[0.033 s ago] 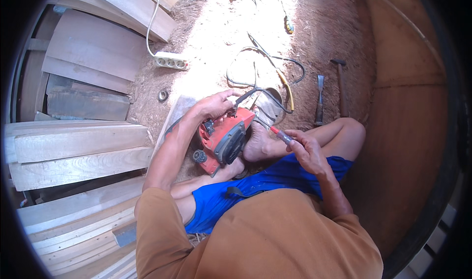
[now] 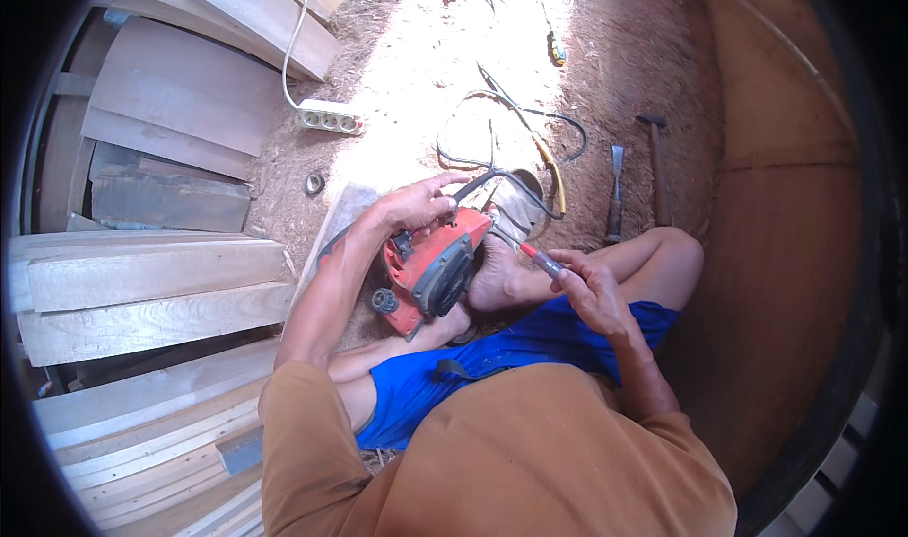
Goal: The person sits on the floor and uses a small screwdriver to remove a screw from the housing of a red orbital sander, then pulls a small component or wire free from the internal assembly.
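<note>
A red electric hand planer (image 2: 430, 267) with a dark side cover and a black knob (image 2: 384, 299) rests tilted between my bare feet. My left hand (image 2: 416, 204) is closed over the planer's far side, beside the black cord; part of its grip is hidden. In my right hand (image 2: 588, 286) is a screwdriver (image 2: 541, 258) with a red and clear handle. Its shaft points at the planer's right end, near where the cord comes out. Whether the tip touches a screw is too small to tell.
Stacked boards (image 2: 161, 286) line the left side. A white power strip (image 2: 329, 118), a dark ring (image 2: 314, 184) and looped cable (image 2: 511, 102) lie ahead. To the right are a chisel (image 2: 616, 192), a hammer (image 2: 657, 173) and a brown wooden panel (image 2: 785, 253). A yellow-handled tool (image 2: 557, 52) lies farther off.
</note>
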